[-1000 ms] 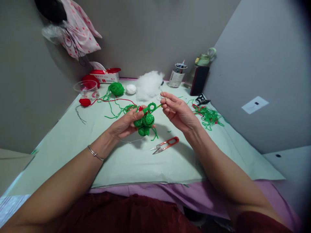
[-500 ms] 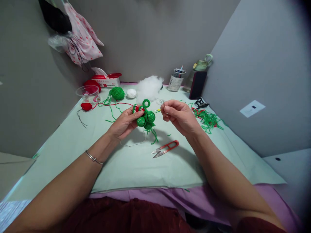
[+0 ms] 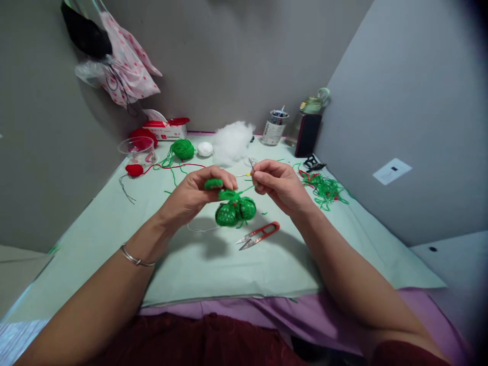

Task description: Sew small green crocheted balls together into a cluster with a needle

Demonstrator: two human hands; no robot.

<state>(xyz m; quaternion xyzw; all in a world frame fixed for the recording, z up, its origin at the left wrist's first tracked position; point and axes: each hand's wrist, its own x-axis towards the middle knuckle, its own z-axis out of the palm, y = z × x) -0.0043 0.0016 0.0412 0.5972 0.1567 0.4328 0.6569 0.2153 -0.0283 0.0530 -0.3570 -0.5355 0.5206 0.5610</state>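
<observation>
My left hand point(image 3: 194, 192) grips a green crocheted figure point(image 3: 227, 214) with round, ball-like parts hanging below the fingers; its upper part is partly covered by the hand. In my right hand point(image 3: 278, 182), thumb and forefinger pinch a thin sewing needle point(image 3: 250, 164) that points upward. A green strand point(image 3: 247, 188) runs from the figure towards the right fingers. On the table just below the hands lie thread snips point(image 3: 260, 236) with an orange-red handle, blades pointing left. Behind the hands is a small tool with a yellow part point(image 3: 247, 174).
At the back stand white stuffing point(image 3: 233, 142), a green yarn ball point(image 3: 183, 149), a clear plastic tub point(image 3: 138, 152), a pen cup point(image 3: 275, 128), a phone point(image 3: 308, 135) and a bottle point(image 3: 313, 104). Tangled green and red yarn scraps point(image 3: 326, 190) lie at right.
My left hand has turned the figure over, so its ball parts now hang lower and nearer me. The right hand has stayed almost in place with the needle.
</observation>
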